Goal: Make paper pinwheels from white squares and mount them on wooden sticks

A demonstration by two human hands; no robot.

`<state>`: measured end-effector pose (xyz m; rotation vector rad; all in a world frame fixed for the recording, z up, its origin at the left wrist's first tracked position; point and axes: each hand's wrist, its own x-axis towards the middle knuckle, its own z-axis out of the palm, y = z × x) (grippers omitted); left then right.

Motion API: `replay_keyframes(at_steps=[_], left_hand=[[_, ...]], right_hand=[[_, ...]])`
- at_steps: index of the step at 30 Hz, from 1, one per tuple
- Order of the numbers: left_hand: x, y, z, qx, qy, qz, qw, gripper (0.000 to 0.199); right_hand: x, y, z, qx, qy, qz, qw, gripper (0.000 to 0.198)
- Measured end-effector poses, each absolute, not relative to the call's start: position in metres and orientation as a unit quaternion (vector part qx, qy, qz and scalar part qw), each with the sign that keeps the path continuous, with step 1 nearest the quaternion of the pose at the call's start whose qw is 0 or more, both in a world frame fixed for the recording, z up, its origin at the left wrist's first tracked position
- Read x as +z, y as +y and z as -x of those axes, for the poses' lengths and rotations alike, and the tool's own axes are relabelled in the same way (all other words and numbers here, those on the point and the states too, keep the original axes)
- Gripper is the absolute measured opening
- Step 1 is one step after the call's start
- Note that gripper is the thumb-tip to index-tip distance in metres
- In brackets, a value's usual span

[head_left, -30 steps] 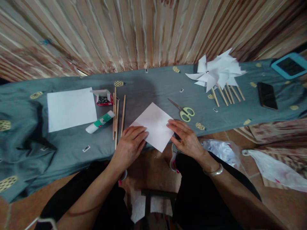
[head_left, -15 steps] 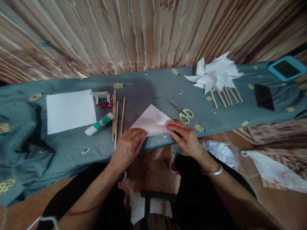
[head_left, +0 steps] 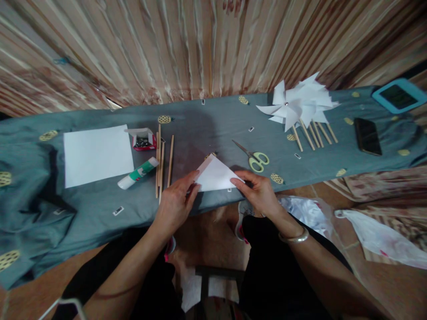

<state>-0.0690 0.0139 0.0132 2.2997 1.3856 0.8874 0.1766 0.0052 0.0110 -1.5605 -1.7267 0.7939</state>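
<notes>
A white sheet of paper point(head_left: 216, 175), folded into a triangle with its tip pointing away from me, is held at the near edge of the cloth-covered table. My left hand point(head_left: 177, 198) pinches its left corner between thumb and fingers. On the opposite corner, my right hand point(head_left: 256, 189) grips with the thumb on top. Just beyond the right hand lie scissors point(head_left: 255, 159) with light green handles. Several wooden sticks point(head_left: 161, 164) rest left of the paper, beside a green and white glue stick point(head_left: 138, 173).
A stack of white paper point(head_left: 98, 155) and an open red box of small metal pins point(head_left: 144, 140) are at the left. Several paper pinwheels point(head_left: 296, 104) on sticks lie at the back right, near a black phone point(head_left: 367, 135) and a blue-framed device point(head_left: 398, 95). A curtain point(head_left: 187, 49) hangs behind.
The folded paper has been lifted slightly and turned, and its visible shape is smaller. My left hand has shifted from pressing along the edge to pinching the left corner.
</notes>
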Motion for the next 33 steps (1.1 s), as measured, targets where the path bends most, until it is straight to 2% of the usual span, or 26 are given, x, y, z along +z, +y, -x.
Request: replay_keyframes(at_steps=[3,7,15,33], left_hand=[[0.021,0.012,0.063,0.305,0.479,-0.815,0.115,0.043],[0.024,-0.001,0.046,0.272,0.390,-0.877,0.071,0.044],[0.009,-0.017,0.032,0.169,0.394,-0.899,0.090,0.060],[0.006,-0.013,0.034,0.114,0.412,-0.900,0.081,0.063]], right_hand=[[0.009,0.010,-0.175,0.302,-0.654,0.617,0.318,0.024],[0.013,0.015,-0.172,0.286,-0.657,0.632,0.296,0.024],[0.021,0.022,-0.168,0.265,-0.663,0.649,0.263,0.022],[0.023,0.026,-0.162,0.271,-0.640,0.676,0.245,0.023]])
